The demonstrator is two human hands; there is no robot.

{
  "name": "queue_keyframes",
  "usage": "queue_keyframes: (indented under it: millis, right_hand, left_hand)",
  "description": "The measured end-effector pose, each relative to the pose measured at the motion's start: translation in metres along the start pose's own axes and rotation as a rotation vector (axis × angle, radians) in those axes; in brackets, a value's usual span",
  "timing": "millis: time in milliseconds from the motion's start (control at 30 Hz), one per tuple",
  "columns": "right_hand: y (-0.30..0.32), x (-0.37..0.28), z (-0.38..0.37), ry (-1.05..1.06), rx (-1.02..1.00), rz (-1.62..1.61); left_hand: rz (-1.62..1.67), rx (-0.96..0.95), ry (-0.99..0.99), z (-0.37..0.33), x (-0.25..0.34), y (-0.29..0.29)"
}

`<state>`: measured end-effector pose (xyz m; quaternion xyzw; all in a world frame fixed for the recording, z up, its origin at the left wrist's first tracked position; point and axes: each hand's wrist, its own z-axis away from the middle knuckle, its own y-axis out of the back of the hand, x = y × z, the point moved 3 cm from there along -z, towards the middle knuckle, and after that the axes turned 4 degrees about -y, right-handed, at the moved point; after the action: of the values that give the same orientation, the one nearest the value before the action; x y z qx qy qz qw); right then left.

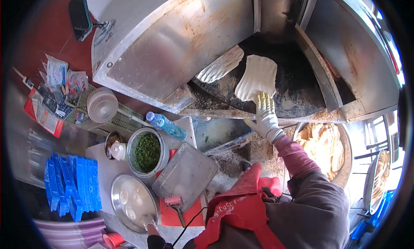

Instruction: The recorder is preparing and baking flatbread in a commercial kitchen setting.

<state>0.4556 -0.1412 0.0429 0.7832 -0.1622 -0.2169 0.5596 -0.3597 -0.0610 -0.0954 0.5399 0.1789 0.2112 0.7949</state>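
My right hand [265, 117], in a white glove with yellowish fingertips, stretches out flat and open with the thumb apart. Its fingertips meet the near edge of a flat sheet of dough [258, 76] on a dark round griddle [297, 83]. A second dough sheet [222, 65] lies to its left, partly against the metal wall. Low in the picture, my left hand [149, 222] reaches to the near rim of a round metal bowl [114, 193]. Pale dough pieces [130, 211] rest in that bowl. The left fingers are too small and blurred to make out.
Beside the bowl are a grey tray [185, 171], a pink-bristled brush [173, 200], a pot of chopped greens [147, 152] and a blue bottle [167, 124]. Flatbreads fill a round basket [321, 141] at right. Metal panels [181, 37] enclose the griddle. Blue crates [71, 182] stand left.
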Motion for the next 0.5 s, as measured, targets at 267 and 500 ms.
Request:
queue_keyframes:
  millis: [267, 500]
  right_hand:
    - [-0.012, -0.022, -0.027, -0.045, -0.035, -0.070]
    - [0.007, 0.003, -0.070, -0.051, -0.016, 0.004]
  left_hand:
    - [0.078, 0.270, -0.217, 0.060, 0.067, 0.031]
    - [0.092, 0.315, -0.191, 0.082, 0.079, 0.041]
